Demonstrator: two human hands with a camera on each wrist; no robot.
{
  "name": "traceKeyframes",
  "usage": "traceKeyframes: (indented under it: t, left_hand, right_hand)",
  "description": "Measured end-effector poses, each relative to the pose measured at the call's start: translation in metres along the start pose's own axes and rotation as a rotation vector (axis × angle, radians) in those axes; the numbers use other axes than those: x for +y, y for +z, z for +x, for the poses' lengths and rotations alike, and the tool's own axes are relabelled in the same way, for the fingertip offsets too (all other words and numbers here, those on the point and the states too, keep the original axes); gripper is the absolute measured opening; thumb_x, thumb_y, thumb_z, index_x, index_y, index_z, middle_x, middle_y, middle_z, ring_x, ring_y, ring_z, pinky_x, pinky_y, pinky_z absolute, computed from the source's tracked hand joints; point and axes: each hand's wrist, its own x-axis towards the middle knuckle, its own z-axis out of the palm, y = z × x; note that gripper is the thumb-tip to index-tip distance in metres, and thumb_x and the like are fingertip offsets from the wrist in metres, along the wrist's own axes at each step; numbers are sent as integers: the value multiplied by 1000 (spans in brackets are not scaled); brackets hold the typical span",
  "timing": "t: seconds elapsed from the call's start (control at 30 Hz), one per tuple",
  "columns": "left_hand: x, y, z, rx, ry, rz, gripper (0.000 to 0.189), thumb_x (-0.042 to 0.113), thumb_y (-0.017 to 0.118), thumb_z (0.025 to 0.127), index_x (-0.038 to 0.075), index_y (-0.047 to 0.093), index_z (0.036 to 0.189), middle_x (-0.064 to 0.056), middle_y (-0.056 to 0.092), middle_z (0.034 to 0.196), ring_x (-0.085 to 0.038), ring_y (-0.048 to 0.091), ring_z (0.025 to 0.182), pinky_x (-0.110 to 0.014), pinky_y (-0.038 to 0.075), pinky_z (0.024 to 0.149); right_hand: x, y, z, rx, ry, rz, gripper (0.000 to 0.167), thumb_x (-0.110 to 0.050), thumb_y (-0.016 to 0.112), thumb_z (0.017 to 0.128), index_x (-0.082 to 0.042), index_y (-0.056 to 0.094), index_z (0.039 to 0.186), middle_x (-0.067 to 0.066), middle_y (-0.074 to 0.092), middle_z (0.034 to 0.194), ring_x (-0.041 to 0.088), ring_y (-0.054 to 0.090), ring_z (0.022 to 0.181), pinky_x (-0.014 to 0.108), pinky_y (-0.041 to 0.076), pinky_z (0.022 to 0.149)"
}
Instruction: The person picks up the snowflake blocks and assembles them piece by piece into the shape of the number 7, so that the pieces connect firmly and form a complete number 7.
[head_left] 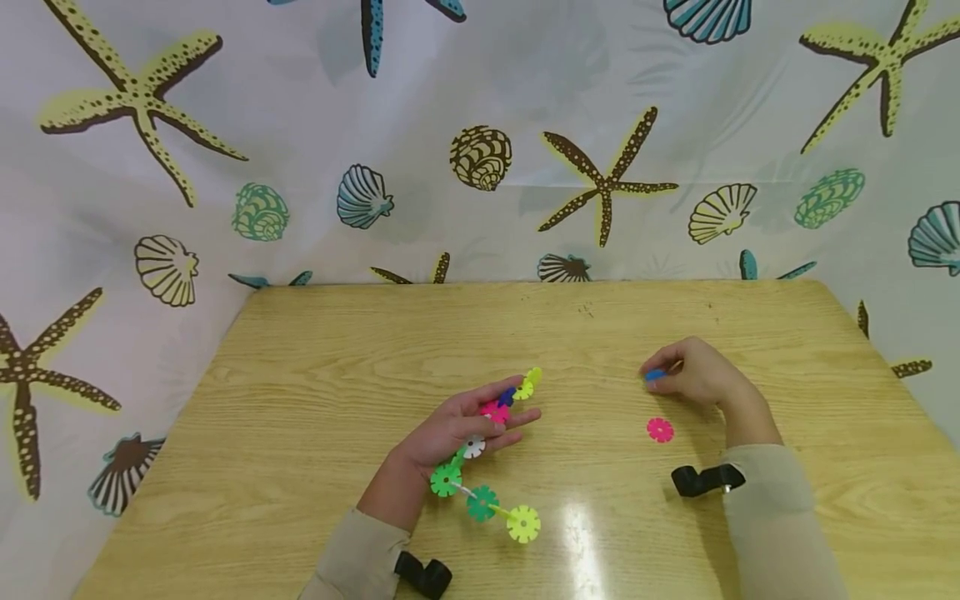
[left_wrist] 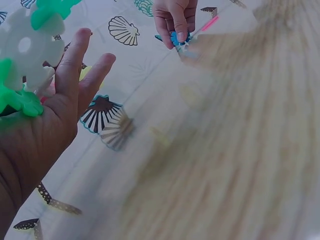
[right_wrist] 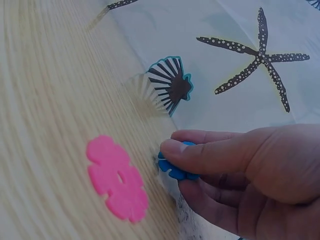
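Observation:
A chain of slotted plastic discs runs through my left hand, which holds it between thumb and fingers near a pink disc. Yellow discs and a dark blue one poke out beyond the fingertips. Below the palm hang a white disc, green discs and a yellow end disc. On the right, my right hand pinches a blue disc between thumb and fingers, close over the table. A loose pink disc lies flat on the wood beside that hand.
The wooden table has a glossy light reflection near its front. Behind it and at both sides hangs a white cloth printed with starfish and shells. Each sleeve cuff carries a black wrist camera.

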Motion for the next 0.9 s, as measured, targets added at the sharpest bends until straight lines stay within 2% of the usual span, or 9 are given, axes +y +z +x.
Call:
traceKeyframes:
  t: [0.23, 0.47, 0.9]
  left_hand:
    - [1, 0, 0, -2, -4, -11, 64, -11, 39, 99, 9, 26, 159, -15, 13, 167, -24, 49, 139, -27, 53, 102]
    - [1, -1, 1, -5, -2, -5, 64, -11, 40, 99, 9, 26, 159, -15, 13, 167, -25, 49, 140, -27, 53, 102]
    - [2, 0, 0, 3, -7, 5, 66, -11, 40, 97, 9, 27, 158, -16, 15, 167, -22, 52, 137, -27, 52, 102]
  right_hand:
    - [-2, 3, 1, 51, 0, 67, 30, -16, 71, 93, -1, 71, 119, 18, 69, 115, 18, 64, 90, 24, 54, 76]
    - [-7, 10, 3, 37, -13, 167, 31, -10, 66, 96, 6, 67, 122, 23, 65, 118, 16, 68, 93, 23, 61, 78]
    - [-17, 17, 9, 55, -26, 232, 32, -11, 66, 96, 4, 67, 125, 24, 61, 120, 19, 68, 95, 27, 62, 81]
